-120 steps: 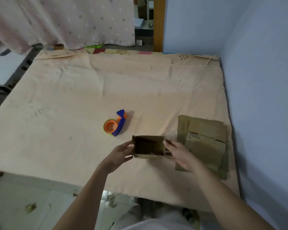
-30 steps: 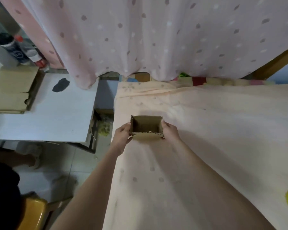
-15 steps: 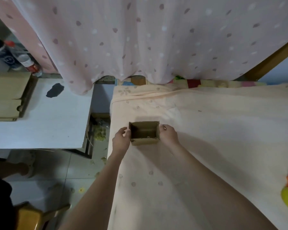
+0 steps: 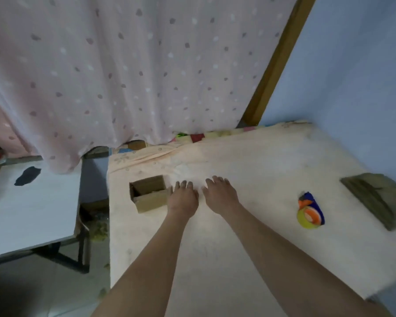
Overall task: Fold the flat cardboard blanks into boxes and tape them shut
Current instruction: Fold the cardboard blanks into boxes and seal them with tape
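A peach sheet (image 4: 249, 179) covers the work surface, set against a blue wall (image 4: 352, 65) with a dotted pink curtain (image 4: 124, 65) behind. Both hands lie flat, fingers straight, holding nothing. The folded box (image 4: 149, 196) stands open-topped just left of the left hand (image 4: 183, 198), touching or nearly so; its inside is too dim to judge. Right of the right hand (image 4: 220, 193) sits the tape dispenser (image 4: 310, 210), and farther right the flat cardboard blanks (image 4: 380, 197). A white table (image 4: 28, 211) stands far left.

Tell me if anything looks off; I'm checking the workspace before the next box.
Only the folded box: it sits open-topped and untaped near the bed's left edge, far from the tape dispenser and flat blanks.
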`<move>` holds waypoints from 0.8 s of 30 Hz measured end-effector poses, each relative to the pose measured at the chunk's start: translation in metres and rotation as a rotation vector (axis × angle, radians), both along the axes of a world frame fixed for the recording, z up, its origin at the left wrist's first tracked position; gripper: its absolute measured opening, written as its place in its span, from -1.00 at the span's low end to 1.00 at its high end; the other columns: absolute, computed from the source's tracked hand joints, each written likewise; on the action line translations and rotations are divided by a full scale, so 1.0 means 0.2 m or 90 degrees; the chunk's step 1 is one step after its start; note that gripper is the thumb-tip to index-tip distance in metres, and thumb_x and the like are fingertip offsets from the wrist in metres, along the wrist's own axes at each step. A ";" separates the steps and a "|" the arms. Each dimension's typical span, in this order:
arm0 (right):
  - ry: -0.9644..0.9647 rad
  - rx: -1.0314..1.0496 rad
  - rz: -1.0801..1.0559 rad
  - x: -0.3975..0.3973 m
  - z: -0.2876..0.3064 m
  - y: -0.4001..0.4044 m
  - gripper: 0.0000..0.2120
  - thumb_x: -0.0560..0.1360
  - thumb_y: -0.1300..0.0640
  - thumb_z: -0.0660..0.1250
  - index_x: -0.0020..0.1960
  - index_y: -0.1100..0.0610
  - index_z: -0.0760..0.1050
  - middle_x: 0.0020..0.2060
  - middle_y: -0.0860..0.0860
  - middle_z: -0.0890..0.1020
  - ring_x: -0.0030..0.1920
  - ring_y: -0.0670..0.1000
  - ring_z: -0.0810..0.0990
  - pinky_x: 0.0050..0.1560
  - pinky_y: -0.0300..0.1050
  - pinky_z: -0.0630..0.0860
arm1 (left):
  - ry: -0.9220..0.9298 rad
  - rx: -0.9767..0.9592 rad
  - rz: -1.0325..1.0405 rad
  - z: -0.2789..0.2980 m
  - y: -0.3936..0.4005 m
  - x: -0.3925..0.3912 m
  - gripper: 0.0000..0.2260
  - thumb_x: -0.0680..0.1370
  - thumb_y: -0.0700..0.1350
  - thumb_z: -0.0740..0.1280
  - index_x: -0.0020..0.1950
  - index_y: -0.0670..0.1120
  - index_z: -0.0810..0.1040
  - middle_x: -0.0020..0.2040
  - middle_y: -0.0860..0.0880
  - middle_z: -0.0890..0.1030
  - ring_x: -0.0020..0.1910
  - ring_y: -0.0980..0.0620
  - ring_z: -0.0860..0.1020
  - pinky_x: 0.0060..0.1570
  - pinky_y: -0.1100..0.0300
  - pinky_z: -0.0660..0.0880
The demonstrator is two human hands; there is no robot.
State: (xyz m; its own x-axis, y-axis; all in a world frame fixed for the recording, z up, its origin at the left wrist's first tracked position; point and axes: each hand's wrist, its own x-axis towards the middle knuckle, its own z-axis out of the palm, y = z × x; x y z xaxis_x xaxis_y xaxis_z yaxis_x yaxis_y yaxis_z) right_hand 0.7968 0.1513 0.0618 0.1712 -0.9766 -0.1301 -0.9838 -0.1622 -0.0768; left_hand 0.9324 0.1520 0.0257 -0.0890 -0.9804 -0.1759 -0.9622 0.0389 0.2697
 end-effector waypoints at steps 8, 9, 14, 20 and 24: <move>0.021 -0.039 -0.132 -0.62 0.24 0.42 -0.59 0.70 -0.07 0.02 0.30 0.18 0.45 0.21 0.13 0.57 0.26 0.17 0.51 0.28 0.05 0.38 | 0.019 -0.067 -0.124 0.15 0.28 -0.64 -0.61 0.69 0.04 0.00 0.37 -0.14 0.40 0.33 -0.12 0.50 0.38 -0.12 0.38 0.42 -0.05 0.24; 0.019 -0.040 -0.147 -0.70 0.27 0.45 -0.59 0.70 -0.07 0.02 0.30 0.18 0.45 0.20 0.13 0.57 0.25 0.17 0.51 0.26 0.05 0.40 | 0.020 -0.066 -0.134 0.18 0.29 -0.72 -0.61 0.69 0.04 -0.01 0.37 -0.15 0.40 0.33 -0.12 0.50 0.37 -0.12 0.39 0.42 -0.05 0.24; 0.024 -0.047 -0.188 -1.07 0.33 0.54 -0.57 0.71 -0.08 -0.01 0.28 0.19 0.46 0.21 0.14 0.57 0.24 0.18 0.53 0.26 0.05 0.40 | 0.005 -0.088 -0.177 0.28 0.33 -1.11 -0.61 0.70 0.04 -0.01 0.36 -0.16 0.41 0.32 -0.14 0.50 0.35 -0.13 0.41 0.41 -0.01 0.25; 0.027 -0.075 -0.210 -1.61 0.31 0.50 -0.60 0.70 -0.06 0.02 0.28 0.17 0.46 0.22 0.12 0.58 0.26 0.17 0.52 0.24 -0.01 0.39 | -0.021 -0.088 -0.177 0.31 0.28 -1.67 -0.59 0.70 0.06 -0.03 0.38 -0.14 0.40 0.34 -0.13 0.48 0.35 -0.12 0.41 0.39 0.00 0.26; 0.013 -0.042 -0.220 -2.05 0.28 0.44 -0.64 0.69 -0.01 0.04 0.28 0.17 0.46 0.23 0.11 0.57 0.27 0.16 0.50 0.28 -0.02 0.36 | -0.050 -0.069 -0.161 0.30 0.23 -2.04 -0.60 0.70 0.05 -0.02 0.38 -0.13 0.41 0.34 -0.14 0.48 0.34 -0.13 0.41 0.36 0.01 0.27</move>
State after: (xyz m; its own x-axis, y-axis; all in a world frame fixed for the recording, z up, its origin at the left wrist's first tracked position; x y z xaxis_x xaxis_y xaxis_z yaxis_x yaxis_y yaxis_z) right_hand 0.3861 0.2386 0.1170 -0.1727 -0.9829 -0.0641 -0.9827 0.1764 -0.0571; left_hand 0.5237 0.1990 0.0859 -0.3227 -0.9425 -0.0870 -0.9363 0.3044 0.1751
